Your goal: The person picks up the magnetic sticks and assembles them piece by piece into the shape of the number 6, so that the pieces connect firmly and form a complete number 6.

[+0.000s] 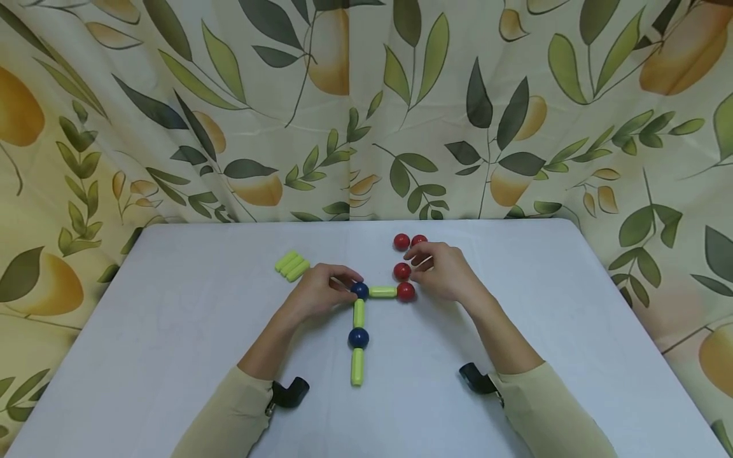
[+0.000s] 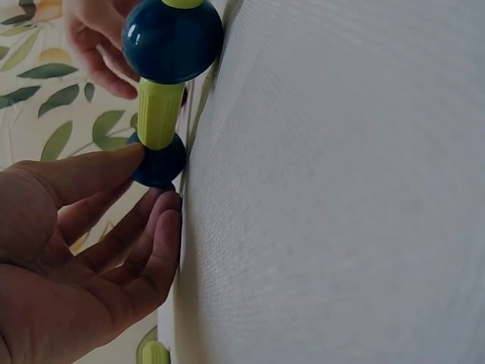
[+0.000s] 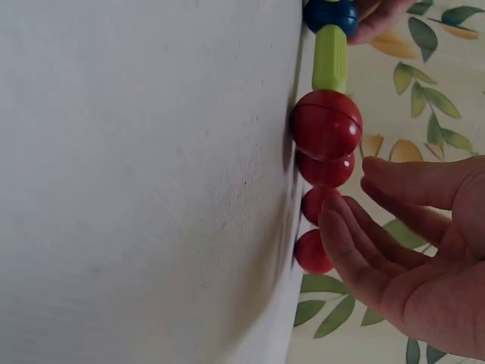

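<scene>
My left hand (image 1: 324, 289) holds a blue ball (image 1: 359, 291) between thumb and fingers, as the left wrist view also shows. From that ball one lime-green rod (image 1: 382, 292) runs right to a red ball (image 1: 406, 292). Another green rod (image 1: 359, 313) leads toward me to a second blue ball (image 1: 358, 338), which has a further rod (image 1: 357, 367) on its near side. My right hand (image 1: 445, 270) hovers beside a loose red ball (image 1: 403, 271), thumb and fingers apart. In the right wrist view, a gap shows between the thumb (image 3: 413, 182) and the red balls.
Two more red balls, one at the left (image 1: 401, 242) and one partly behind my right fingers (image 1: 419, 240), lie farther back. Several loose green rods (image 1: 292, 266) sit side by side beyond my left hand. A patterned curtain (image 1: 366, 127) hangs behind the white table (image 1: 217, 267).
</scene>
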Action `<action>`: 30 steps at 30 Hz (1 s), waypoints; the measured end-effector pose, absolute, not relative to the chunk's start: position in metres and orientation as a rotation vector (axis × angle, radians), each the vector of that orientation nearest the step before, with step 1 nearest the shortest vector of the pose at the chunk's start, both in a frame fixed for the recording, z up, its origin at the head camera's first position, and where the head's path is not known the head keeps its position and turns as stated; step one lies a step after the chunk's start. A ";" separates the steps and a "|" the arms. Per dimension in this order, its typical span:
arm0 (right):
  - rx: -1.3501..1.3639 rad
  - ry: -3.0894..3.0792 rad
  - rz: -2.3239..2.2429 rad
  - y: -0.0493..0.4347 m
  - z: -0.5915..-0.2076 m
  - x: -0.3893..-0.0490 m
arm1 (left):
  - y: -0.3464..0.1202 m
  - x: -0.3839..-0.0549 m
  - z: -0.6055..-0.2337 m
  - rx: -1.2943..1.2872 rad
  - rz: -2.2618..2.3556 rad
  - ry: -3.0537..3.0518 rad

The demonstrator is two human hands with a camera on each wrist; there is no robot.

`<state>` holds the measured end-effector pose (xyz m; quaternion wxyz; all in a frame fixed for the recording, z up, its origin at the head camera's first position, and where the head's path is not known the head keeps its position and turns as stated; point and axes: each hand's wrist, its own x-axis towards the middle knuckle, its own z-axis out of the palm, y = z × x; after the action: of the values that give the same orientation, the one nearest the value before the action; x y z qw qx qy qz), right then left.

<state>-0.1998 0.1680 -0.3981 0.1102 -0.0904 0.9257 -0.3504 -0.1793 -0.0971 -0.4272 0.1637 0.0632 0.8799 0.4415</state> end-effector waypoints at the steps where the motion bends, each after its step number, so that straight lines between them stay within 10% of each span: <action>1: -0.264 2.717 -1.020 0.167 -0.399 -0.203 | -0.097 -0.179 -0.427 0.177 1.263 2.505; 30: -0.297 2.724 -0.937 0.187 -0.401 -0.199 | -0.098 -0.180 -0.429 0.195 1.302 2.500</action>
<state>-0.1991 0.1873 -0.4008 0.1225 -0.1018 0.9336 -0.3210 -0.1796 -0.0982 -0.4292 0.1575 0.0682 0.8738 0.4551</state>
